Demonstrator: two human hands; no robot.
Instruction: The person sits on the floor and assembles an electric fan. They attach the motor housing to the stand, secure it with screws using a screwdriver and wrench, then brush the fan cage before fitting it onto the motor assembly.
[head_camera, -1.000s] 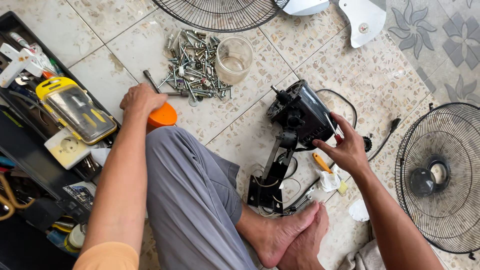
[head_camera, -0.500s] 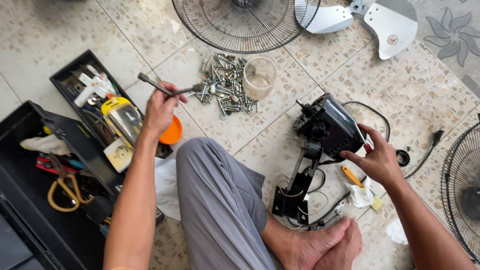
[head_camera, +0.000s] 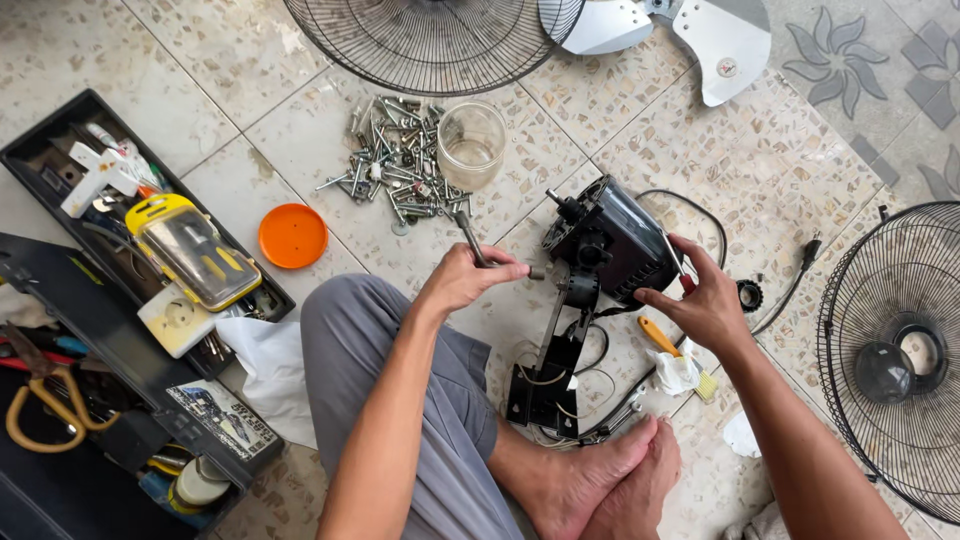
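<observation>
Fan motor (head_camera: 615, 240) stood tilted on the tiles before my feet, my right hand (head_camera: 700, 300) curled around its housing, my left hand (head_camera: 465, 278) fisted on a T-handled driver (head_camera: 472, 240) I judged should meet its screw squarely.

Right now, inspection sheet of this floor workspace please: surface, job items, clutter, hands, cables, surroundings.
Surface: speckled beige floor tiles, stained, grout lines visible.
Job's things: black fan motor housing on its black bracket, lying on the floor; grey metal T-shaped socket wrench.
Clutter: pile of loose screws and bolts, clear glass jar, round orange lid, crumpled white tissue.
Hands: left hand in a closed grip on the wrench; right hand steadies the housing, holding a red-handled screwdriver.
Cables: black power cord trailing right; thin wires at the bracket base.
Surroundings: open black toolbox, wire fan grilles, grey fan blades.
</observation>
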